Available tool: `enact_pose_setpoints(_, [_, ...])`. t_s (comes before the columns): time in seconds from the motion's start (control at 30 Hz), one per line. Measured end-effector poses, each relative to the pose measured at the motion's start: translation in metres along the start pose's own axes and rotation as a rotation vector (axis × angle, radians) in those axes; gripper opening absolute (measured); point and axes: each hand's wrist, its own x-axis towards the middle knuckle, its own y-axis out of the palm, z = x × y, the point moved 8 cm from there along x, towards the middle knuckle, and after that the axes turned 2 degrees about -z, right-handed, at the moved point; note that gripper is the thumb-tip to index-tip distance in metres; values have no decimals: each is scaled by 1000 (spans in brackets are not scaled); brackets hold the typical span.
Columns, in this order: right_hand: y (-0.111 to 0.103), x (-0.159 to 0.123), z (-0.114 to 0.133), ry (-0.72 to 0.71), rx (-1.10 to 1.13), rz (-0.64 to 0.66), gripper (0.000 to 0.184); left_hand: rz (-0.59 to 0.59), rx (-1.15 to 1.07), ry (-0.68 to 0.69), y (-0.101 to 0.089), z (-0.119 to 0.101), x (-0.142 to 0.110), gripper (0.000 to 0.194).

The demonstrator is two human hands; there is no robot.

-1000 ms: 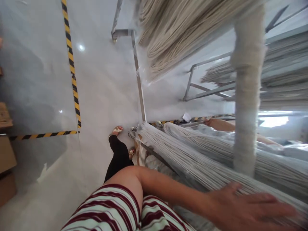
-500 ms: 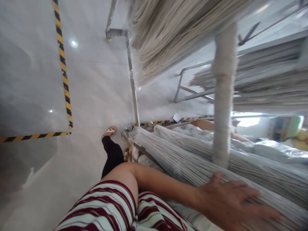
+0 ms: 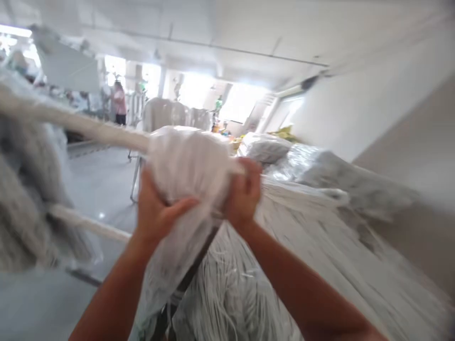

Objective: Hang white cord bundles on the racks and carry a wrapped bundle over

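Both my hands are raised in front of me on a crumpled white plastic bag (image 3: 188, 166). My left hand (image 3: 154, 213) grips its lower left side, thumb pressed across the plastic. My right hand (image 3: 243, 194) is closed on its right side. The bag hangs over a white wrapped bar (image 3: 81, 125) that runs off to the left. Below my arms lie long bundles of pale cord (image 3: 284, 246) wrapped in clear film.
More pale cord hangs blurred at the left (image 3: 24, 203). Film-wrapped bundles (image 3: 320, 170) are piled at the right along a white wall. A person in a pink top (image 3: 119, 102) stands far back. A shiny floor (image 3: 99, 184) shows at left, with bright windows behind.
My view has swung up from the floor and rack to the room ahead. My right hand left the cord bundle, and both hands now grip the white plastic bag.
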Motion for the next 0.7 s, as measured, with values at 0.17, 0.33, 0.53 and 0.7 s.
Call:
enact_pose_setpoints(0.17, [-4, 3, -5, -4, 309, -73, 29, -185, 203, 19, -9, -26, 17, 62])
enact_pose_setpoints(0.33, [1, 7, -4, -2, 416, -44, 26, -179, 223, 13, -13, -41, 25, 44])
enact_pose_setpoints(0.53, [25, 21, -32, 14, 370, -35, 32, -99, 460, -24, 19, -50, 40, 35])
enact_pose_setpoints(0.7, [33, 26, -42, 29, 349, -40, 35, -135, 355, -18, 28, -34, 47, 36])
